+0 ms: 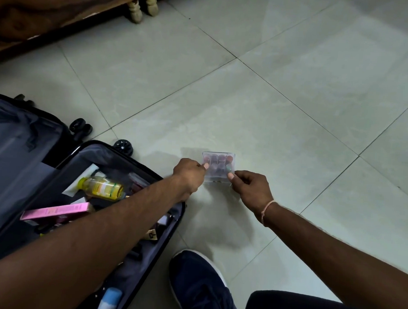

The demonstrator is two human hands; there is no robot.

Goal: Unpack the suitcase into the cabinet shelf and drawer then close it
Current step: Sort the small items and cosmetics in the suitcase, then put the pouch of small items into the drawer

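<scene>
Both arms reach forward, left hand (190,174) and right hand (250,186) pinching a clear box (217,166) above the floor (294,100).

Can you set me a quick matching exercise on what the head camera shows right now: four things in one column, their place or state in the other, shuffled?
Things:
1. clear case of small pots
2. yellow bottle
3. pink box
4. dark blue shoe

Places or states:
A. lying in the open suitcase, near its far edge
B. on the tiled floor, at the bottom of the view
C. pinched between the left hand and the right hand
D. lying in the suitcase, nearer the person than the bottle

Pairs: 1-C, 2-A, 3-D, 4-B
</scene>
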